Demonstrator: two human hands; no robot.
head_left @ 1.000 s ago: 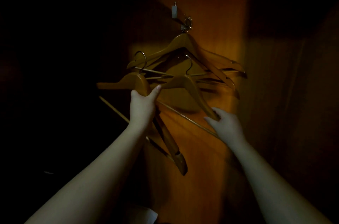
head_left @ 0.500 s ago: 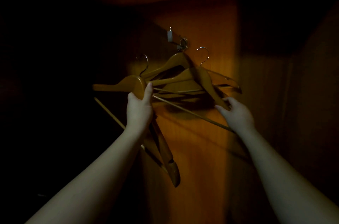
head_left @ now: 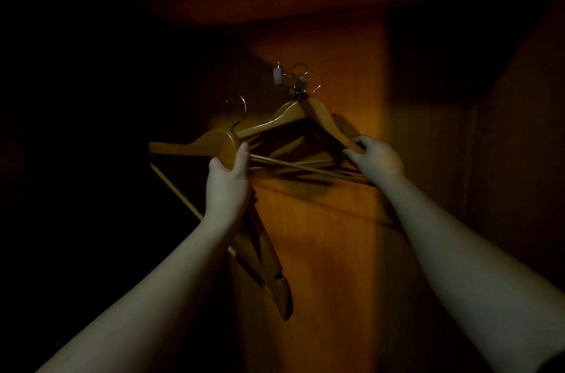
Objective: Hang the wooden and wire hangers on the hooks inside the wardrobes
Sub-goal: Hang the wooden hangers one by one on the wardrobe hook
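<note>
Hanging step underway: right hand [head_left: 377,160] grips arm of wooden hanger [head_left: 308,114] w/ its wire loop at wall hook [head_left: 282,79], left hand [head_left: 227,186] grasps spare hangers [head_left: 195,145] below-left; next, prob. seat loop fully, then let go.
</note>
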